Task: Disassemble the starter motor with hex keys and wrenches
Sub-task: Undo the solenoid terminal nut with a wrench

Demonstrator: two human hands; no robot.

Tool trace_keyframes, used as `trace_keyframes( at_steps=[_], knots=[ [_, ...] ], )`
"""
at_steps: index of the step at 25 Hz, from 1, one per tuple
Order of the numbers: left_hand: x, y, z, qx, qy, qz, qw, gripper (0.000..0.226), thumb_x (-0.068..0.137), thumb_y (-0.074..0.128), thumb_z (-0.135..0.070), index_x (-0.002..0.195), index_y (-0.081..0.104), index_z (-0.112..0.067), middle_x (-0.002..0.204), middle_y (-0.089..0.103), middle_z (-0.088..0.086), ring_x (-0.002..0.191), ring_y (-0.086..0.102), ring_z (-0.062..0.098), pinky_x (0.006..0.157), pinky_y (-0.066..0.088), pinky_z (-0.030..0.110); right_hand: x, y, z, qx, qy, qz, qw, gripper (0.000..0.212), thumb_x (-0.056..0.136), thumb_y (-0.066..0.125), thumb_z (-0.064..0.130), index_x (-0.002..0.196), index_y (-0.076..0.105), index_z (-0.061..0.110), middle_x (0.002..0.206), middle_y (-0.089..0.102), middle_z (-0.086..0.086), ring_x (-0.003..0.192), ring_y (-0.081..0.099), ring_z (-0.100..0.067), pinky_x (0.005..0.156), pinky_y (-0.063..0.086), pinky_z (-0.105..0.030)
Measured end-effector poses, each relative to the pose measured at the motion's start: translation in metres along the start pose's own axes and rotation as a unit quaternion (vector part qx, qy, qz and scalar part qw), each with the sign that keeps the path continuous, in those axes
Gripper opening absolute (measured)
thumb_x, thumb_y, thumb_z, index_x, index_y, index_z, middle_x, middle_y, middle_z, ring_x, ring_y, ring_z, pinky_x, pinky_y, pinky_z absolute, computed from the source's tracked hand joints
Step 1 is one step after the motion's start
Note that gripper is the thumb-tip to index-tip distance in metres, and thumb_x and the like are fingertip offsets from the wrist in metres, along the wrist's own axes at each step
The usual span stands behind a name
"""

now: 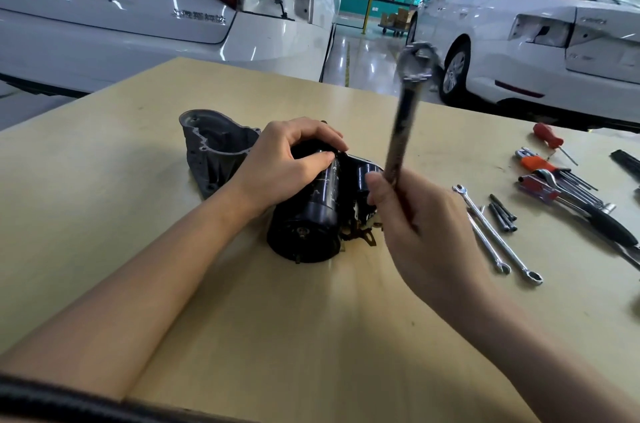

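The left hand (pixel 294 159) curls its grip over the black starter motor (pixel 311 208), which lies on its side on the counter (pixel 242 318). Just right of that grip, the right hand (pixel 412 228) holds a blurred wrench (pixel 401 132) upright by its lower end. Further right of it lie two wrenches (pixel 498 232) and hex keys (pixel 568 180).

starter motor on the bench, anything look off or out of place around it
Mostly tidy. The black starter motor lies on its side under the left hand, and its grey end housing already sits detached behind it. The oddity: the right hand holds a wrench raised upright in the air, blurred, engaging nothing.
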State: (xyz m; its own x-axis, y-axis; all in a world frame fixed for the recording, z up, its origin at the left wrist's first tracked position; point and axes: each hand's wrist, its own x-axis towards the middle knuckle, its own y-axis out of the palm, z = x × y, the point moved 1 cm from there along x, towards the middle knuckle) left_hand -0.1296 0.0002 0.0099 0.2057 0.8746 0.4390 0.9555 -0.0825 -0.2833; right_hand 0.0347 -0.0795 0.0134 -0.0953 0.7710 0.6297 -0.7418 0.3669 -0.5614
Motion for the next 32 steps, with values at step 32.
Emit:
trace_keyframes(
  at_steps=[32],
  knots=[
    [-0.001,0.0,-0.004,-0.005,-0.007,0.003,1.0,0.028,0.084,0.062,0.008,0.086,0.071,-0.019,0.107,0.07,0.004,0.109,0.063,0.01,0.1,0.047,0.025,-0.005,-0.004,-0.012,0.199,0.216,-0.089,0.952,0.036,0.101,0.044,0.033,0.072,0.054,0.014,0.043,0.043,0.007,0.044,0.043,-0.013,0.05,0.038,-0.029]
  ],
)
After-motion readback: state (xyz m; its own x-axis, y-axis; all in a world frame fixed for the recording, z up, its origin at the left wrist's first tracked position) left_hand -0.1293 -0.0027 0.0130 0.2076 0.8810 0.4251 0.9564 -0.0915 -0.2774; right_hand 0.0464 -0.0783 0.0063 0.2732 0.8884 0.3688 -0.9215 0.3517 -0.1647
